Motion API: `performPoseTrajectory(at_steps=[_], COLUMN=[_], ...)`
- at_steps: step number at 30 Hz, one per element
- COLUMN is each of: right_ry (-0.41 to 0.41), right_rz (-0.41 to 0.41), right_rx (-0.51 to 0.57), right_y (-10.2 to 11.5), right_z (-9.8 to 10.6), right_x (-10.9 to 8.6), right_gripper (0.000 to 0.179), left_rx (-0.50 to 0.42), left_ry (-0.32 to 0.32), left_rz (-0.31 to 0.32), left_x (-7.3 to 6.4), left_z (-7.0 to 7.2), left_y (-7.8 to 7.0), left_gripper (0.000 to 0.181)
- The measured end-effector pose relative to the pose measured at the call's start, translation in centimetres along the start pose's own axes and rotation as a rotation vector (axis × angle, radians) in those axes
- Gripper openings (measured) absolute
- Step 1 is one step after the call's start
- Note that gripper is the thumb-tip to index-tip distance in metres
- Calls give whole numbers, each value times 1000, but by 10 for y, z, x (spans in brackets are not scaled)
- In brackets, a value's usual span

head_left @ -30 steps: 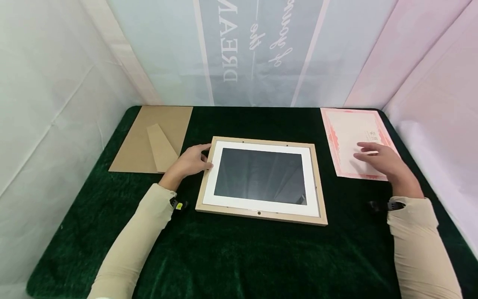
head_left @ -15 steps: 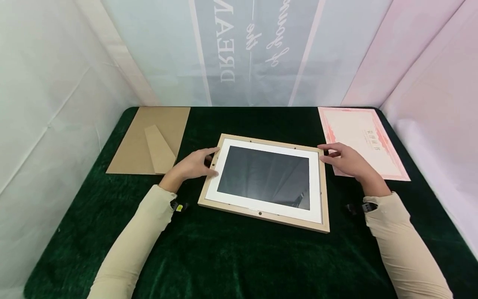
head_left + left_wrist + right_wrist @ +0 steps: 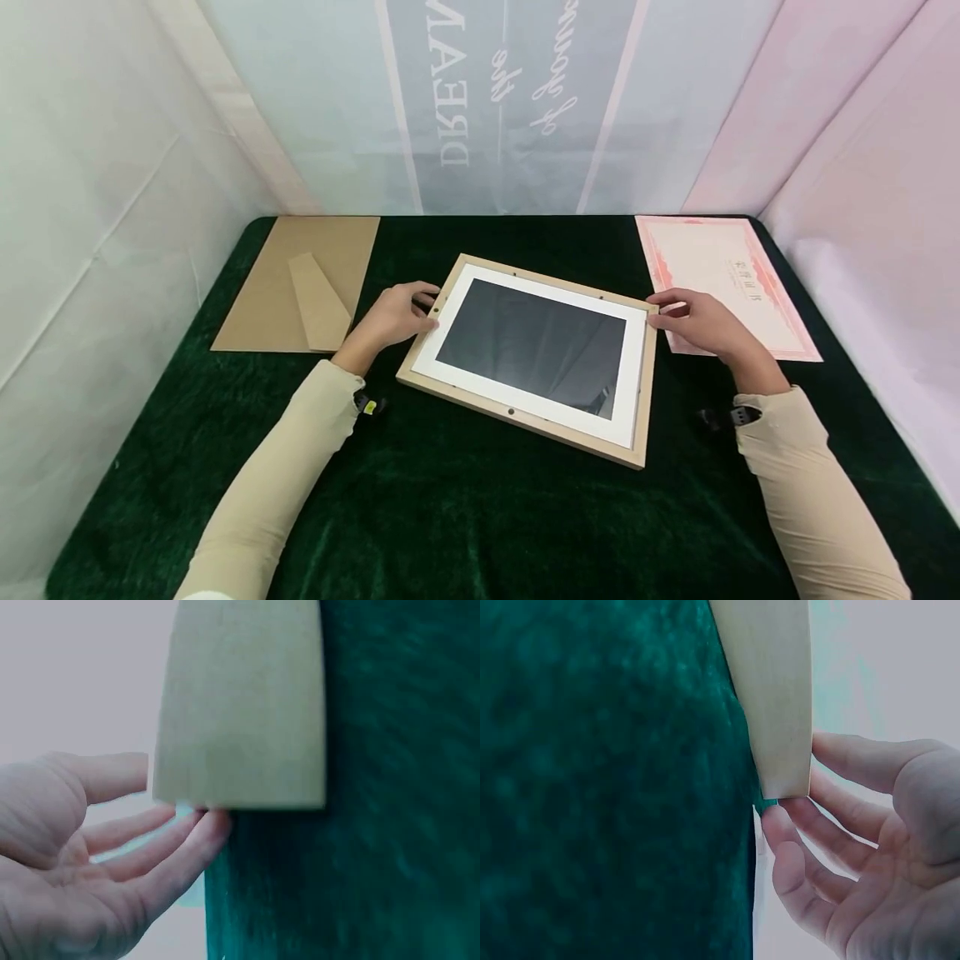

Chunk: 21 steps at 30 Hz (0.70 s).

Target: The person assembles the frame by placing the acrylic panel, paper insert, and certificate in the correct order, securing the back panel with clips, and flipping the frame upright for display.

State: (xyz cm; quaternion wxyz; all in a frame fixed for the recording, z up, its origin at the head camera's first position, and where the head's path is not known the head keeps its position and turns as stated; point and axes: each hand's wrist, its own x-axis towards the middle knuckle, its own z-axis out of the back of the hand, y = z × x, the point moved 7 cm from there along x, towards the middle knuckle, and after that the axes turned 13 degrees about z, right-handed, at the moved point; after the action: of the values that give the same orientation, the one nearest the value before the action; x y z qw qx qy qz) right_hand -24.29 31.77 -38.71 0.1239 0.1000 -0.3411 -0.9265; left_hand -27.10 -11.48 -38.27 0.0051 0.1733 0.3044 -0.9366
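Note:
A light wooden picture frame (image 3: 517, 418) with a white mat and a dark glassy middle lies turned at an angle on the green cloth. My left hand (image 3: 396, 315) grips its left side, thumb at the top face and fingers by the outer edge. At the far right corner my right hand (image 3: 699, 321) pinches the frame. In the left wrist view the fingers (image 3: 214, 825) reach under the wooden edge (image 3: 244, 712). The right wrist view has the thumb (image 3: 855, 756) against the frame's side (image 3: 780, 697), other fingertips below it.
A brown backing board (image 3: 258, 292) with a tapered stand flap (image 3: 318, 302) lies at the back left. At the back right, a pink-bordered sheet of paper (image 3: 705, 250) is partly covered by the right hand. Cloth walls enclose the green-covered table (image 3: 450, 533).
My right hand has come left from over the paper sheet to the frame's corner. The frame has turned clockwise, its far left corner shifting away and to the right.

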Motion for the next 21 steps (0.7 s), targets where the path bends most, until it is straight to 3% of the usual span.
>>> performPoseTrajectory(at_steps=[3,6,11,16,21], right_ry=[-9,-16,-6,-2,11], right_rz=[7,7,-1,0,-6], right_rx=[0,5,1,-7,-35], right_y=[0,0,0,0,0], right_z=[0,-1,-1,-1,-1], right_x=[1,2,2,2,1], right_gripper=[54,54,54,55,55], left_rx=[81,161,190,197,144], left_ry=[39,111,237,168,65], left_rz=[-66,-148,-183,-187,-116], left_x=[-11,-28,-49,-45,-34], left_z=[-4,-8,-16,-14,-2], left_y=[0,2,7,7,13], left_gripper=[67,84,116,127,121])
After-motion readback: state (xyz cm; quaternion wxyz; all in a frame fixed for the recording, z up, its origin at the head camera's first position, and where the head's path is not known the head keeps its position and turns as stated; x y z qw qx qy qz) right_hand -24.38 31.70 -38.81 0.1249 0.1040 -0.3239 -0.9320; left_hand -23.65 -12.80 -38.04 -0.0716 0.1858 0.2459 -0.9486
